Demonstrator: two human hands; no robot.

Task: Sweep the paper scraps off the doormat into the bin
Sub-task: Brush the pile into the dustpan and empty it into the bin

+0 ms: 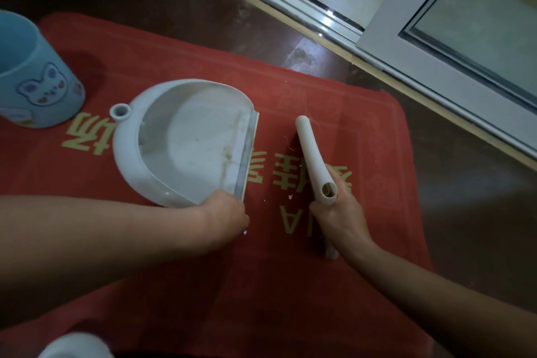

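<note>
A person's left hand [225,211] grips the near corner of a white dustpan [189,145] on the red doormat [363,154], while the right hand [338,215] is closed round a white hand brush [311,154]. The few tiny paper scraps [289,197] lie between pan lip and brush. Short, low strokes toward a lip pressed flat should catch them before they are tipped into the blue bin [35,81].

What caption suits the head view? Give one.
Left hand grips white plastic dustpan on red doormat; right hand grips cream plastic brush.
</note>
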